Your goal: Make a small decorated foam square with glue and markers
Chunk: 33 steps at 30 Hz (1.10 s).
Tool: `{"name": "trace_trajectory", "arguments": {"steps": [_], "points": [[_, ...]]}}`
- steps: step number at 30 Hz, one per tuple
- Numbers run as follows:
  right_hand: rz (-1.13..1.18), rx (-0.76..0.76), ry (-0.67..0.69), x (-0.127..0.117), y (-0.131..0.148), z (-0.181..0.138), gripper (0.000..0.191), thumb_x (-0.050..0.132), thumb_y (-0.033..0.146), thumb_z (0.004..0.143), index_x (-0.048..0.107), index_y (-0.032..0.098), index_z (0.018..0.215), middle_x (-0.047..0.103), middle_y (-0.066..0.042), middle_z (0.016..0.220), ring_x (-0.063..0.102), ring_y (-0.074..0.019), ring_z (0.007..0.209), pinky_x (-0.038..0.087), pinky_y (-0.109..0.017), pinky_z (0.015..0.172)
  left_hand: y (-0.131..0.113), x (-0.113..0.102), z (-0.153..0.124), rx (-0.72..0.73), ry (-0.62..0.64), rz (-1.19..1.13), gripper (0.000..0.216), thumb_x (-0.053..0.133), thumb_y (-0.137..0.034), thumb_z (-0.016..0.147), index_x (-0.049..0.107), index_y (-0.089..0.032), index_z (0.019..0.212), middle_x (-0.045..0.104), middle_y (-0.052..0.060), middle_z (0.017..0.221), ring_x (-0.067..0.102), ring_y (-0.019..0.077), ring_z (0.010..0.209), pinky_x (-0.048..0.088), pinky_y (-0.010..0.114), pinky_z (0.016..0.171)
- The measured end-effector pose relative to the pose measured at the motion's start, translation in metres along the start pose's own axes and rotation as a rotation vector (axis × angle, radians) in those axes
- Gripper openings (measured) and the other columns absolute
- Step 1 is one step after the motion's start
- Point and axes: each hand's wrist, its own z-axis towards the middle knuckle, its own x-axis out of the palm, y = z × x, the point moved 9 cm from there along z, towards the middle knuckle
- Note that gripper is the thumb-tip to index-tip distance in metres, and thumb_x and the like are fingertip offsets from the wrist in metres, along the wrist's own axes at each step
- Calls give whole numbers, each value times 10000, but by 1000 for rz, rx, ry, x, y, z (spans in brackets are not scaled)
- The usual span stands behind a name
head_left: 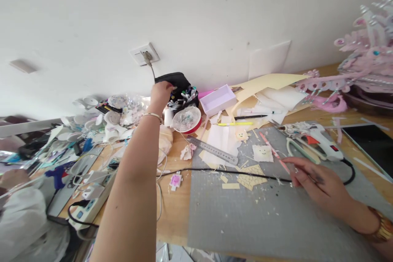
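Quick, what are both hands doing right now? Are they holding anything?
Left hand: at the black pouch, fingers bent; I can't tell if it holds anything.
Right hand: closed, holding a pink pen-like tool.

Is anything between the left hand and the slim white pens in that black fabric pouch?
Nothing visible is. The left hand is at the black fabric pouch, and the slim white pens with coloured ends show just to the hand's right. The round, red-sided container stands nearer the camera, not between them.
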Motion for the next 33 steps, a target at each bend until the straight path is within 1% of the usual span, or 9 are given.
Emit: {"name": "trace_trajectory", "arguments": {"steps": [4,8,10,14,18,20,23,27,33], "points": [[56,54,-158,-14,-4,-3,249,475,417,984,623,270,1119,595,33,535,560,-151,446,454,-287,479,-4,-73,-40,-14,-344,-168,161,508,-246,988,595,-144,1077,699,67,964,666,203,949,504,327,897],[238,121,-267,-22,-1,1,271,546,490,948,570,273,1109,533,56,487,489,-141,410,392,-275,423,-34,-115,-135,236,-657,-538,194,458,-370,1032,524,-189,1041,609,2,869,632,128,755,503,283,730],[291,173,-251,-20,3,7,304,594,537,907,581,265,1042,483,66,472,443,-128,401,352,-268,403,-61,-92,-175,313,-457,-764,144,532,-375,998,548,-232,993,616,-13,849,648,134,762,500,285,705],[416,338,138,23,12,16,484,698,660,760,606,220,942,427,83,505,377,-91,421,273,-236,392,-140,0,-251,365,293,-987,140,568,-386,978,607,-252,993,681,15,858,637,157,770,504,311,700],[502,348,425,63,33,15,510,777,672,661,625,205,801,465,63,549,425,-98,496,342,-235,454,-173,44,-285,354,434,-1078,149,582,-368,965,631,-227,978,696,41,935,628,166,837,493,303,750],[496,377,391,66,34,20,507,773,673,664,613,194,706,494,39,582,445,-105,535,359,-242,480,-172,54,-287,338,409,-1133,257,550,-433,981,617,-228,1121,687,63,1031,630,185,935,492,323,838],[533,486,127,49,18,28,573,681,767,687,613,197,700,398,64,500,342,-88,460,252,-232,419,-165,80,-295,279,511,-1078,490,491,-581,973,540,-177,1246,660,103,1053,614,208,950,489,355,855],[551,522,-8,37,1,28,575,660,773,694,644,199,728,365,72,444,309,-84,421,222,-232,405,-173,119,-339,278,998,-1079,523,458,-684,939,564,-172,947,651,49,807,601,163,728,481,298,692],[535,488,-101,35,-3,20,527,617,728,771,634,204,725,389,62,414,321,-90,383,238,-249,384,-168,127,-355,153,1062,-1089,584,376,-765,918,423,-225,703,469,-50,480,413,95,418,322,242,438]]}}
